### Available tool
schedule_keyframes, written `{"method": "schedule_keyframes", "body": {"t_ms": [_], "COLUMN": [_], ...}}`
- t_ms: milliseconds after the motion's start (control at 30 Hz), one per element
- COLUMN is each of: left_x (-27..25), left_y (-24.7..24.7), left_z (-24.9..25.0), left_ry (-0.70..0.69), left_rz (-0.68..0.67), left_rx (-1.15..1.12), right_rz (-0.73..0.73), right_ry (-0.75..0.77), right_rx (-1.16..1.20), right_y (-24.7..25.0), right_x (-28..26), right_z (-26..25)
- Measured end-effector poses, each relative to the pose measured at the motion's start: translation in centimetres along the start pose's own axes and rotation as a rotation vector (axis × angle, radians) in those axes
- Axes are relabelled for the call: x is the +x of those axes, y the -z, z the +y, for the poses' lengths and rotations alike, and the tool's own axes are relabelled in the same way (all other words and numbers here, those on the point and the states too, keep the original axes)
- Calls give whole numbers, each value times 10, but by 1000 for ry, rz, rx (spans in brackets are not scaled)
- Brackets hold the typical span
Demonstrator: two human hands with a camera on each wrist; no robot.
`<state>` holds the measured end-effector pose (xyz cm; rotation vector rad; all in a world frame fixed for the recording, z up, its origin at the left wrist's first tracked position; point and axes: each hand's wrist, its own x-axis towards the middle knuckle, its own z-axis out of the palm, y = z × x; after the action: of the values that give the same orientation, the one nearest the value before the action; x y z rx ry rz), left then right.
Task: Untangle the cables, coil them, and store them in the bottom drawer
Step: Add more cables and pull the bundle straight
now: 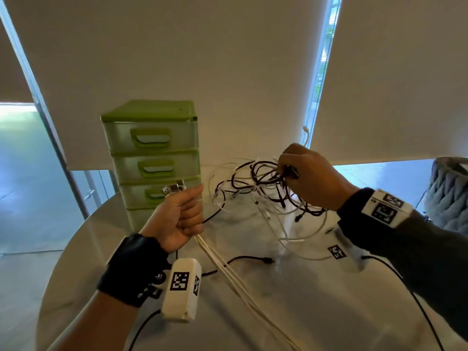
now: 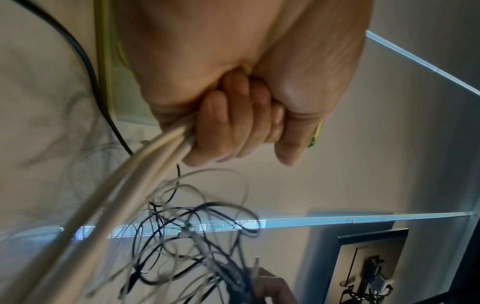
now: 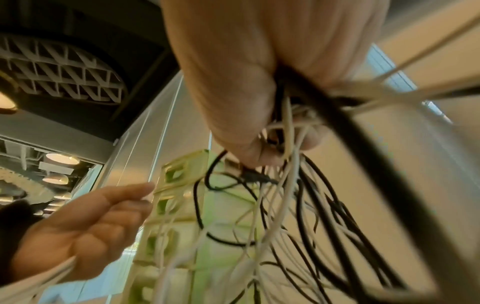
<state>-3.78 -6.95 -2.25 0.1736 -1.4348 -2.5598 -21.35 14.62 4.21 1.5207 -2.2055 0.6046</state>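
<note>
Soft, even daylight fills the head view. It enters through a bright vertical gap between two roller blinds and a pale strip below them, and through glass at the left edge. The white table carries a mild sheen and faint reflections, with only weak shadows. Straight lines bow near the frame's edges from the wide lens. The head view is fairly sharp.

The left wrist view is dimmer; the tangled cables are smeared with blur, and the window strip behind them glows blue-white.

The right wrist view is warmer in tone. Round ceiling lamps glow at left, and the nearest cables are thick, out-of-focus streaks.
</note>
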Motion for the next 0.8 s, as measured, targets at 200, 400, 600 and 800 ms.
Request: {"method": "schedule_keyframes", "body": {"t_ms": [200, 400, 600, 800], "left_x": [0, 1, -2, -1], "left_y": [-2, -6, -11, -20], "left_z": [-1, -2, -4, -12], "left_ry": [2, 3, 42, 107], "left_rz": [39, 81, 123, 139], "left_rx": [43, 88, 205, 372], "right_rz": [-134, -360, -480, -416], "right_ry": [-183, -294, -301, -102], "right_rx": [109, 99, 56, -41], "right_y": [7, 17, 38, 28], "right_x": [-13, -29, -26, -32], "right_z": [42, 67, 49, -21]}}
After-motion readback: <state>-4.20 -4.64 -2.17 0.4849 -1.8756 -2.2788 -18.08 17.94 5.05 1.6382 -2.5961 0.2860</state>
